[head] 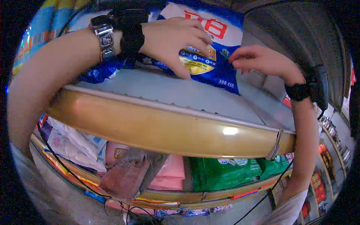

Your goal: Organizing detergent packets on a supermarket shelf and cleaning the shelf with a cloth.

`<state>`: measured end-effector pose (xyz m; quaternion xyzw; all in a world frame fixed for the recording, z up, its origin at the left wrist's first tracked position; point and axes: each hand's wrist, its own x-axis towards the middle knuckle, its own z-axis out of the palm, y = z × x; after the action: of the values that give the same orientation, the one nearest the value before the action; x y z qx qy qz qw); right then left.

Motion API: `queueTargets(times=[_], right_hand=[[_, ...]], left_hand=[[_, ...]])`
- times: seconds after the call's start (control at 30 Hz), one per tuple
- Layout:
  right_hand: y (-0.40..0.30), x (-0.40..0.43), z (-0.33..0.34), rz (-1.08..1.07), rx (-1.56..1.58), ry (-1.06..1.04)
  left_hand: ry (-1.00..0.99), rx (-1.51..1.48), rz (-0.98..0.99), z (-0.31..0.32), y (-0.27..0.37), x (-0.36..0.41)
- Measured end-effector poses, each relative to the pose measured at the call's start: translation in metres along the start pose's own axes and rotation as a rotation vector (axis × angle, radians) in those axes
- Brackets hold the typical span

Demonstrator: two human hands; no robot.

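A blue and white plastic bag with red lettering (pixel 222 47) stands upright on a grey metal shelf (pixel 157 87) at the upper middle. My left hand (pixel 177 42) lies over the bag's left part, fingers apart; the palm side is hidden. At the bag's right edge is my right hand (pixel 256 60), its fingers loosely bent and their tips close to the edge; whether they touch it I cannot tell. Another blue bag (pixel 98 71) sits on the shelf beneath my left wrist. A silver watch and a black strap are on my left wrist, a black strap on the right.
A yellow shelf edge (pixel 168 126) runs across the middle. Beneath it lie green packs (pixel 225 173), pink packs (pixel 170 174) and white packs (pixel 73 143). A dark brownish cloth (pixel 126 174) hangs in front of them. Black cables cross the lower view. More shelves with goods stand at right.
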<state>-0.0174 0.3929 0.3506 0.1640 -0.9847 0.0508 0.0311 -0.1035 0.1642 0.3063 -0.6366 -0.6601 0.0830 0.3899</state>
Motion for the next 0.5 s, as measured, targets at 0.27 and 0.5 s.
queueTargets(times=[0.27,0.5], right_hand=[[0.006,0.004,0.000,0.081,-0.047,-0.002],[0.010,0.007,-0.005,0.107,-0.125,-0.038]], left_hand=[[-0.017,0.038,0.011,0.001,0.001,0.000],[0.014,0.012,0.013,0.000,0.000,-0.004]])
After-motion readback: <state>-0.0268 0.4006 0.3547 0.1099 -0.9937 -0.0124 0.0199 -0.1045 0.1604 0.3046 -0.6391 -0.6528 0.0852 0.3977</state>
